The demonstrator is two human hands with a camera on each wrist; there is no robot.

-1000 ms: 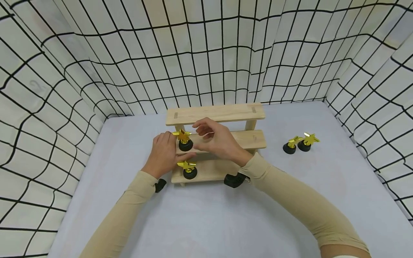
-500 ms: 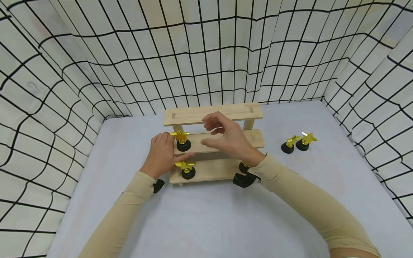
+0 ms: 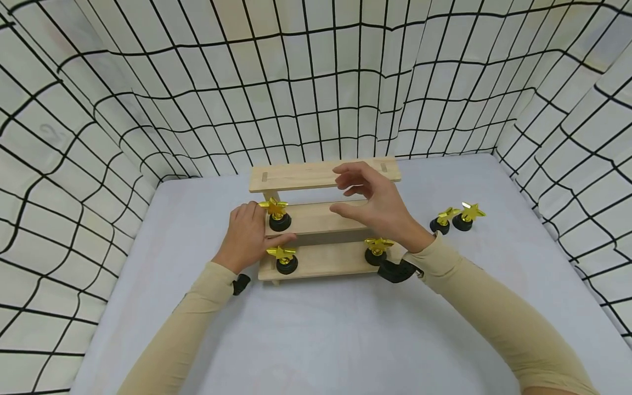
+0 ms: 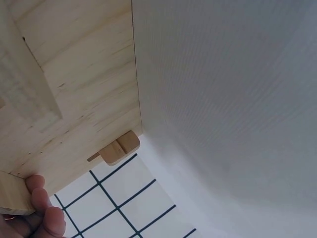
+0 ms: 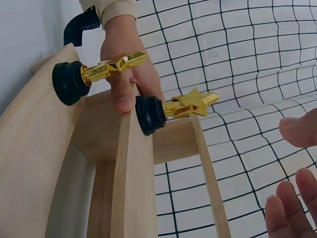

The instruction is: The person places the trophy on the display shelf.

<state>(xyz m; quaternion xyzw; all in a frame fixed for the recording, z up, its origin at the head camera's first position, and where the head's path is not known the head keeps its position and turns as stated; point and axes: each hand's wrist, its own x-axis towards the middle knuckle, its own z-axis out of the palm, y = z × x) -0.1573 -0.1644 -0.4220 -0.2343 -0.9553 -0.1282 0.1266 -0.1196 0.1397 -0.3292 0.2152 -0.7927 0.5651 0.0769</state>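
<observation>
1. Wooden stand [image 3: 316, 218], three stepped shelves, on a white table [image 3: 306, 334]; the stepping presumably lets each row show clear of the next.
2. Middle-shelf trophy [image 3: 278, 221], gold star on black base, upright at the shelf's left end, just beside the left hand.
3. Left hand [image 3: 245, 235], grasping the middle shelf's left end, thumb along the front edge; likely a steadying hold, keeping the stand from shifting.
4. Right hand [image 3: 379, 207], released, fingers and thumb curved apart around nothing, above the stand's right half; the spread seems suited to clearing the trophies.
5. Lower-left trophy [image 3: 286, 264] and lower-right trophy [image 3: 376, 257], upright near opposite ends of the lowest shelf, seemingly for balanced spacing.
6. Two loose trophies [image 3: 463, 222], standing close together on the table right of the stand, perhaps for easy reach.
7. Black net [image 3: 361, 24], hung behind and at both sides.
</observation>
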